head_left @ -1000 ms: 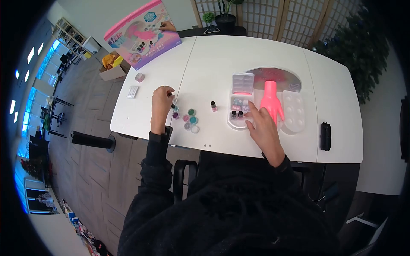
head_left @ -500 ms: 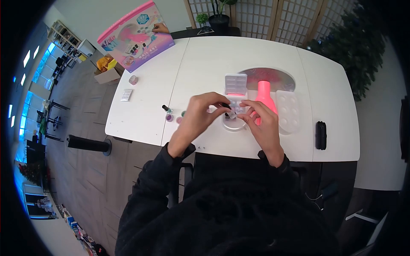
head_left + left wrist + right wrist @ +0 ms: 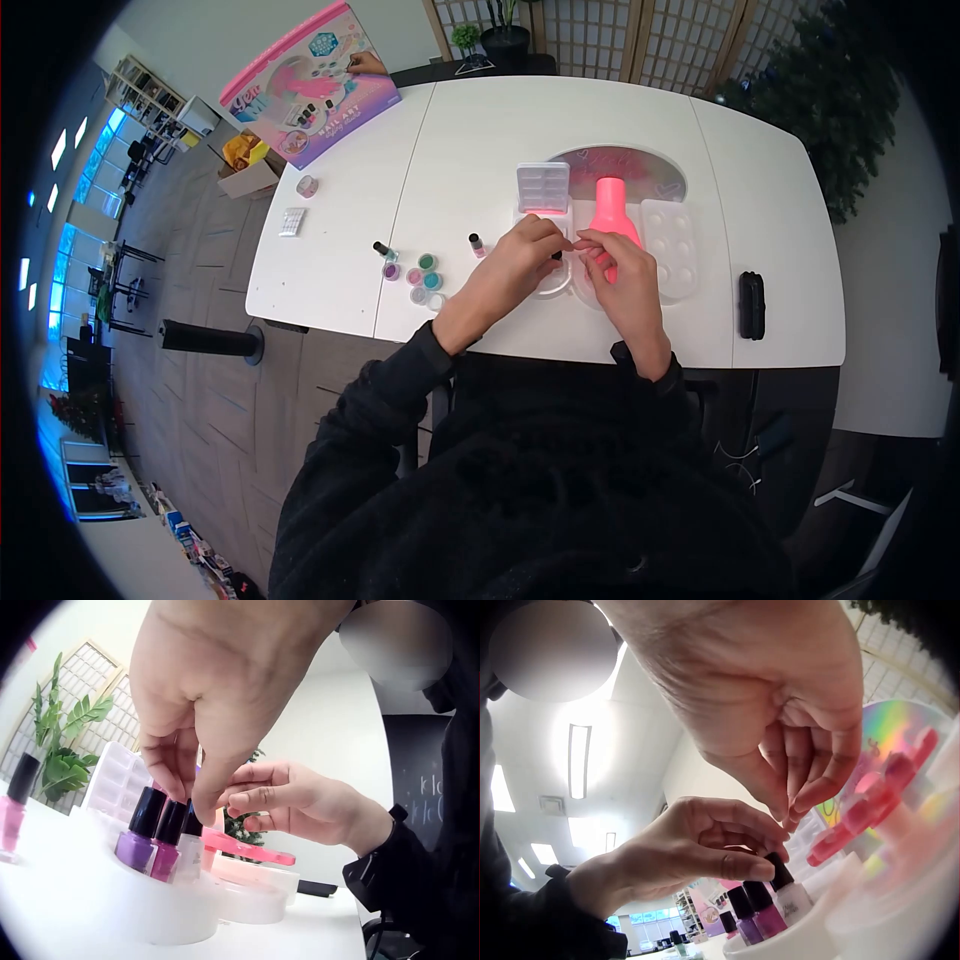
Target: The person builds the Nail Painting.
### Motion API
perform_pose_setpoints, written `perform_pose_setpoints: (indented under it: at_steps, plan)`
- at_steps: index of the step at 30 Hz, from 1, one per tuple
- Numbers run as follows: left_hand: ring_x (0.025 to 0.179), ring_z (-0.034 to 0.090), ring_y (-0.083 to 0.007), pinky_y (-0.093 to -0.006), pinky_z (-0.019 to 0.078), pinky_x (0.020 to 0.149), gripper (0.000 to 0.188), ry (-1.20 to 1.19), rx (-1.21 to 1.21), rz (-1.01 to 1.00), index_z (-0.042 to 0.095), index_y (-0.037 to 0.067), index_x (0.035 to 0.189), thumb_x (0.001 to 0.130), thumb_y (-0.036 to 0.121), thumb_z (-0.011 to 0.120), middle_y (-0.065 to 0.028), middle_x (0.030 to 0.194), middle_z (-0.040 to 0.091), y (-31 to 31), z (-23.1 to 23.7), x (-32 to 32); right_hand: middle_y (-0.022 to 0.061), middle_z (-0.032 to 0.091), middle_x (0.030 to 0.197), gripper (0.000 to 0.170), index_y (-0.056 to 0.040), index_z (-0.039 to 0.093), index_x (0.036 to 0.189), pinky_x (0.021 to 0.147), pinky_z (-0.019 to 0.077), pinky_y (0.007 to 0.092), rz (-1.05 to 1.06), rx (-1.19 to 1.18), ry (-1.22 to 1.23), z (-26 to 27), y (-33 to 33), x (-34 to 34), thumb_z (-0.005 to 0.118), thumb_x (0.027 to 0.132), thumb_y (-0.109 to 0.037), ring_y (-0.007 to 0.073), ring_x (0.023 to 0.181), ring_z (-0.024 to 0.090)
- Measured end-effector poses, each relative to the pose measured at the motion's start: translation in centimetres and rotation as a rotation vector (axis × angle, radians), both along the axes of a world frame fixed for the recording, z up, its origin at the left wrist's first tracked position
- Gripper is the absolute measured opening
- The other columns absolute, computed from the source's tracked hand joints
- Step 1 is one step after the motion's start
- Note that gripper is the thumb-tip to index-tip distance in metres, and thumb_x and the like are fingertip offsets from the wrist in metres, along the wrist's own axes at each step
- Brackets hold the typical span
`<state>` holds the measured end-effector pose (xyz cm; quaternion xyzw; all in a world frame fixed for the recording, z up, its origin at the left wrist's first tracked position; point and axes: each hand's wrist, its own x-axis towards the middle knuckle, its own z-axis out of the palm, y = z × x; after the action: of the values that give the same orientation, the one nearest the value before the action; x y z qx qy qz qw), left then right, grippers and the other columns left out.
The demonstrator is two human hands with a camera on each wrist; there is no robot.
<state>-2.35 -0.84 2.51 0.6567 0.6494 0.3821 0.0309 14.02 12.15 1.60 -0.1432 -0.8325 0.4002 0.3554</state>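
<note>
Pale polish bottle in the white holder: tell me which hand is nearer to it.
Left. The left hand is at the pale polish bottle, thumb against its black cap; the right hand is above, off the bottle.

The right hand (image 3: 628, 285) partly hides the pink model hand (image 3: 611, 205) in the head view; lettering on the white polish bottle (image 3: 793, 901) is too blurred to read.

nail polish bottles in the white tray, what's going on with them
A person's left hand pinches the black cap of the pale bottle, which stands in the white tray beside the purple bottle and the magenta bottle. The right hand is close by, fingertips together; whether it holds anything small can't be told.
</note>
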Motion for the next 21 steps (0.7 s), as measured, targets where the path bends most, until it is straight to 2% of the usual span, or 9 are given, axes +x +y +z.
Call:
perform_pose_setpoints:
  at_steps: [5, 9, 10, 12, 14, 16, 17, 18, 21]
  plan:
    - [0.108, 0.065, -0.0331, -0.0422, 0.0576, 0.088, 0.043, 0.03, -0.028, -0.012, 0.074, 0.002, 0.119, 0.079, -0.006, 0.085, -0.0128, 0.118, 0.066, 0.0, -0.4, 0.4, 0.0116, 0.077, 0.105, 0.033, -0.0015, 0.073, 0.124, 0.076, 0.0595, 0.0354, -0.003, -0.006, -0.037, 0.1, 0.2, 0.2, 0.074, 0.092, 0.008, 0.0253, 0.088, 0.073]
    - [0.106, 0.068, -0.0284, -0.0386, 0.0581, 0.09, 0.048, -0.163, -0.058, 0.036, 0.075, 0.004, 0.125, 0.079, -0.002, 0.088, -0.0108, 0.123, 0.065, -0.7, 2.0, -0.2, 0.0118, 0.077, 0.105, 0.034, -0.0012, 0.073, 0.125, 0.076, 0.0598, 0.0347, 0.002, -0.039, -0.028, 0.0, 0.6, 0.5, 0.074, 0.092, 0.008, 0.0247, 0.088, 0.073]
    - [0.104, 0.069, -0.0262, -0.0366, 0.0585, 0.089, 0.048, -0.152, 0.009, 0.07, 0.075, 0.005, 0.126, 0.08, -0.001, 0.088, -0.0099, 0.124, 0.065, -1.0, 2.4, -1.6, 0.0117, 0.077, 0.106, 0.034, -0.0011, 0.073, 0.125, 0.076, 0.0599, 0.0344, -0.011, -0.017, -0.009, -0.1, 0.9, 0.8, 0.073, 0.092, 0.009, 0.0241, 0.087, 0.073]
    - [0.099, 0.07, -0.0227, -0.0349, 0.0584, 0.084, 0.043, -0.16, 0.006, 0.198, 0.076, 0.007, 0.126, 0.085, -0.001, 0.086, -0.0083, 0.122, 0.067, -2.3, 3.5, -4.1, 0.0115, 0.077, 0.106, 0.034, -0.0009, 0.073, 0.125, 0.076, 0.06, 0.0341, -0.023, 0.002, 0.009, -0.1, 1.5, 1.2, 0.073, 0.092, 0.009, 0.0234, 0.087, 0.073]
    - [0.103, 0.07, -0.0239, -0.0369, 0.0575, 0.085, 0.038, -0.093, -0.091, 0.34, 0.077, 0.007, 0.124, 0.087, 0.003, 0.086, -0.0089, 0.122, 0.068, -4.6, 4.1, -6.2, 0.0116, 0.077, 0.106, 0.033, -0.0005, 0.073, 0.124, 0.075, 0.0592, 0.0333, -0.085, -0.001, -0.042, 0.4, 1.9, 1.6, 0.073, 0.092, 0.009, 0.0229, 0.086, 0.073]
    - [0.107, 0.069, -0.0337, -0.0404, 0.0561, 0.09, 0.035, 0.149, -0.098, 0.477, 0.078, 0.006, 0.119, 0.085, 0.002, 0.086, -0.0129, 0.122, 0.07, -7.5, 1.9, -9.8, 0.0117, 0.077, 0.105, 0.033, -0.0005, 0.073, 0.124, 0.074, 0.0587, 0.0329, -0.086, 0.008, -0.041, 0.5, 2.2, 1.8, 0.073, 0.093, 0.009, 0.0227, 0.085, 0.073]
    - [0.109, 0.068, -0.0369, -0.0413, 0.0555, 0.093, 0.035, 0.186, -0.103, 0.572, 0.078, 0.005, 0.116, 0.083, -0.002, 0.084, -0.0147, 0.118, 0.071, -8.8, 1.3, -10.9, 0.0118, 0.077, 0.105, 0.032, -0.0005, 0.073, 0.124, 0.073, 0.0581, 0.0324, -0.09, 0.017, -0.038, 0.6, 2.3, 1.9, 0.073, 0.093, 0.008, 0.0224, 0.084, 0.073]
    - [0.113, 0.068, -0.0371, -0.0438, 0.0551, 0.096, 0.034, 0.123, -0.122, 0.703, 0.079, 0.005, 0.113, 0.081, -0.005, 0.083, -0.0133, 0.117, 0.072, -9.8, 1.1, -11.3, 0.0118, 0.077, 0.105, 0.032, -0.0005, 0.073, 0.124, 0.073, 0.0581, 0.0324, -0.087, 0.016, -0.038, 0.6, 2.4, 1.9, 0.073, 0.093, 0.008, 0.0224, 0.084, 0.073]
    - [0.105, 0.072, -0.0345, -0.0425, 0.0591, 0.089, 0.041, -0.059, -0.141, 0.809, 0.08, 0.005, 0.115, 0.077, -0.012, 0.081, -0.017, 0.115, 0.075, -13.6, -0.4, -13.9, 0.0116, 0.078, 0.105, 0.031, -0.0006, 0.074, 0.124, 0.071, 0.0571, 0.0317, -0.074, 0.009, -0.026, 0.4, 2.4, 2.0, 0.072, 0.094, 0.007, 0.022, 0.083, 0.073]
